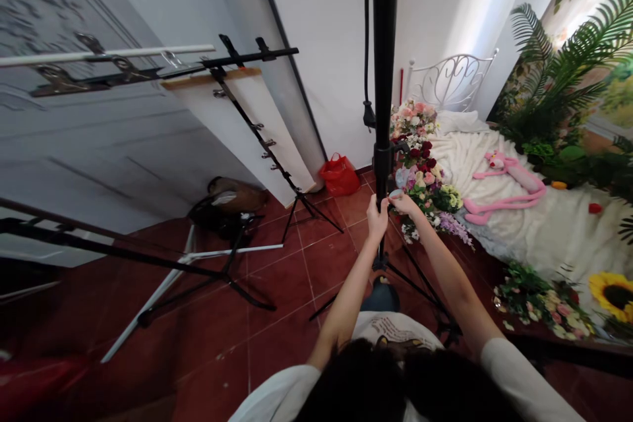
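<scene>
Left of the left-hand grip [377, 217]: a crinkled red plastic bag [340, 175] and square red floor tiles [281, 297]. That grip is clamped around a smooth black cylindrical pole [385, 79], below its collar [382, 163]. Apparent step: steadying the pole; the next move calls for firm support. To its right: the right hand [404, 204], hold unclear from here; frilled pink-and-cream flowers [425, 179].
</scene>
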`<state>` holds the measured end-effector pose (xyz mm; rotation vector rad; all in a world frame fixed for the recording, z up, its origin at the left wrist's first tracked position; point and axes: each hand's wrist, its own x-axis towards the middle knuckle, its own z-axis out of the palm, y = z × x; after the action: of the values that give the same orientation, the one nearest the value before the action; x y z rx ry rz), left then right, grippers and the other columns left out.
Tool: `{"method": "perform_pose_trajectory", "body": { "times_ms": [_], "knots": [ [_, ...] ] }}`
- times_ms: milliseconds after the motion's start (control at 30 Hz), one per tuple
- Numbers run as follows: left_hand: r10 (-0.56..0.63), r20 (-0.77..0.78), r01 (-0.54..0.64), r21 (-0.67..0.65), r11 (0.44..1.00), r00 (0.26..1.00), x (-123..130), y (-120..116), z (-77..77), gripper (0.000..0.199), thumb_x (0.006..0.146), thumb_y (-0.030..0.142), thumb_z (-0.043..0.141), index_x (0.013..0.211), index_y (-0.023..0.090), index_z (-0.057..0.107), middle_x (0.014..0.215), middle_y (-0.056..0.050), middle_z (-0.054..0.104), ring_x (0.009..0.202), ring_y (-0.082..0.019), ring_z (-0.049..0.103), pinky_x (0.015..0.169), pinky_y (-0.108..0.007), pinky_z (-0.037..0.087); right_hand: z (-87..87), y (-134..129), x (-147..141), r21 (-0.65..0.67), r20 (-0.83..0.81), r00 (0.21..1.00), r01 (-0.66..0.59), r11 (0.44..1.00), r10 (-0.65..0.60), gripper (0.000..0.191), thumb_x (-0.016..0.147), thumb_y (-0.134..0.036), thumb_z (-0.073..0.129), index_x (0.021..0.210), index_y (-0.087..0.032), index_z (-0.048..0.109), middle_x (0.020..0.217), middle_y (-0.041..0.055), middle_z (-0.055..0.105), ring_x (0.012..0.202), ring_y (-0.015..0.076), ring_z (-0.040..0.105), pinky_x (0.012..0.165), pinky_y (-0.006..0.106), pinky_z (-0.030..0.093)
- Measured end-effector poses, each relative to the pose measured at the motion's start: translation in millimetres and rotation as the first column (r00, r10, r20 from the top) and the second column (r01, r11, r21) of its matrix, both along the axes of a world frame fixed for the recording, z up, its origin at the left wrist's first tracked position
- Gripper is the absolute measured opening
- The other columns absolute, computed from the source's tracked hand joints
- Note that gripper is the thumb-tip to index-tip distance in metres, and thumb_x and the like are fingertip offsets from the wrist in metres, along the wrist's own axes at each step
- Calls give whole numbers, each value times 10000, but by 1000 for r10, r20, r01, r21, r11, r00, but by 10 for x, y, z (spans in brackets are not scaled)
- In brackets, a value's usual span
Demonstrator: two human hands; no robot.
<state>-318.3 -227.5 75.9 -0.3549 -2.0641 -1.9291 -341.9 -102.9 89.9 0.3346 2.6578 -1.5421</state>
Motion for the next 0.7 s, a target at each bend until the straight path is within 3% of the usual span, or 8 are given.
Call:
{"method": "perform_pose_trajectory", "body": {
  "times_ms": [67, 167, 267, 333, 433, 500, 600, 700],
  "knots": [
    [33, -18, -34, -54, 998, 999, 68, -43, -71, 412, 907, 529, 406, 1057, 187, 580, 1007, -97, 645, 962, -193, 611, 892, -336, 469, -80, 17, 216, -245, 15, 998, 64, 967, -62, 298, 901, -380, 453, 898, -141, 631, 498, -34, 537, 426, 80, 474, 461, 180, 374],
    [143, -46, -147, -110, 983, 989, 282, -97, -268, 410, 923, 469, 413, 1201, 190, 527, 1171, -126, 591, 1135, -206, 543, 1009, -372, 407, -334, 64, 704, -616, 89, 974, 218, 757, -209, 283, 898, -385, 475, 1027, -166, 599, 578, -27, 594, 456, 70, 523, 481, 161, 417],
    [243, -36, -246, -149, 958, 969, 612, -84, -559, 432, 930, 412, 413, 1290, 176, 460, 1270, -155, 520, 1221, -218, 478, 1055, -387, 368, -717, 122, 1319, -725, 216, 922, 372, 580, -321, 230, 860, -355, 545, 995, -179, 607, 598, -25, 612, 494, 79, 575, 530, 172, 478],
    [240, 37, -231, -169, 958, 970, 847, -13, -786, 444, 927, 391, 412, 1303, 155, 441, 1262, -175, 500, 1158, -219, 516, 1012, -385, 407, -996, 157, 1758, -741, 296, 874, 464, 485, -385, 195, 840, -314, 574, 974, -178, 611, 618, -19, 631, 517, 83, 603, 548, 177, 497],
    [78, 147, -50, -185, 981, 986, 1156, 215, -1081, 402, 919, 379, 418, 1244, 150, 477, 1191, -168, 522, 1031, -205, 570, 938, -379, 456, -1352, 207, 2402, -744, 384, 787, 573, 343, -483, 172, 819, -291, 606, 944, -174, 622, 629, -4, 648, 536, 95, 628, 554, 194, 518],
    [-81, 170, 112, -181, 977, 982, 1330, 452, -1185, 353, 917, 375, 423, 1180, 157, 510, 1140, -150, 549, 1012, -203, 574, 937, -382, 454, -1499, 248, 2796, -758, 396, 721, 606, 240, -569, 155, 808, -289, 621, 928, -190, 627, 647, 1, 661, 555, 103, 642, 569, 209, 534],
    [-318, 160, 343, -158, 926, 934, 1609, 903, -1159, 298, 923, 361, 411, 1108, 164, 536, 1105, -135, 576, 1028, -202, 565, 954, -388, 438, -1551, 328, 3322, -783, 390, 589, 617, 82, -708, 133, 816, -320, 616, 895, -213, 625, 661, 2, 666, 557, 108, 645, 576, 222, 543],
    [-538, 132, 552, -124, 825, 833, 1983, 1386, -975, 286, 934, 357, 388, 1071, 164, 549, 1091, -128, 590, 1034, -192, 561, 959, -380, 429, -1439, 408, 3785, -826, 380, 469, 560, -65, -797, 150, 850, -363, 572, 854, -219, 616, 652, 9, 651, 550, 120, 636, 567, 241, 541]
  ]
}}
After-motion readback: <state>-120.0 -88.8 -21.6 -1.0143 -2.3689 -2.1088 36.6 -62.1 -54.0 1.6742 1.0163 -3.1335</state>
